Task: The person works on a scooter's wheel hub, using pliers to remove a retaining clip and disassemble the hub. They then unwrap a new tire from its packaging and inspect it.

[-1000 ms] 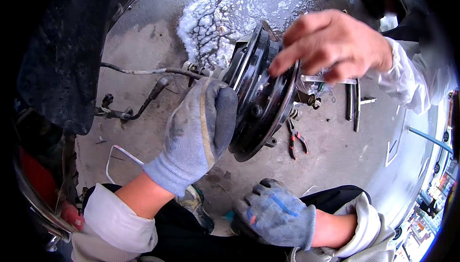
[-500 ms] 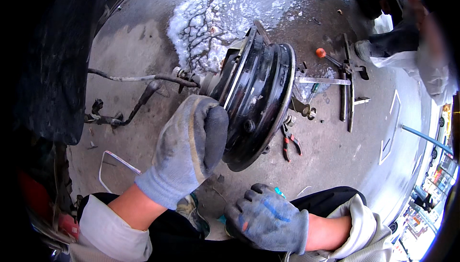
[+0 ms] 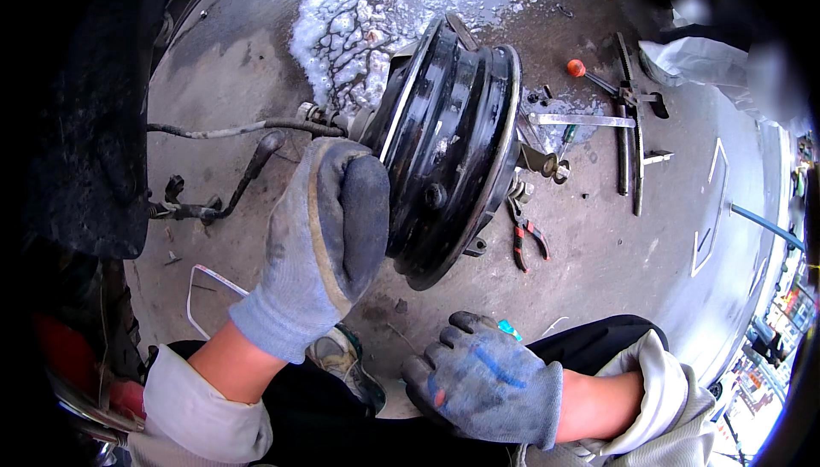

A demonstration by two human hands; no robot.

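Note:
A black wheel rim (image 3: 448, 151) without a tyre stands tilted in the middle, its dark paint scuffed. My left hand (image 3: 329, 228), in a grey-blue glove with a dark palm, is closed at the rim's lower left edge; whatever its fingers hold is hidden behind it. A hub-like part (image 3: 320, 114) with a dark cable (image 3: 239, 131) lies left of the rim, beyond that hand. My right hand (image 3: 487, 373), gloved alike and marked with blue, rests by my right knee. Its fingers are curled inward, and their tips and anything under them are out of sight.
Right of the rim lie red-and-black pliers (image 3: 530, 241), a flat metal bar (image 3: 581, 120), an orange-ended tool (image 3: 576, 68) and long metal rods (image 3: 628, 143). A dark vehicle part (image 3: 85, 143) fills the left. White foam (image 3: 350, 32) spreads behind the rim. Another person's sleeve (image 3: 700, 61) shows upper right.
The whole view has shifted slightly: the rim sits higher and farther left, the tools farther right. Both hands keep their poses. The other person's hand has left the picture.

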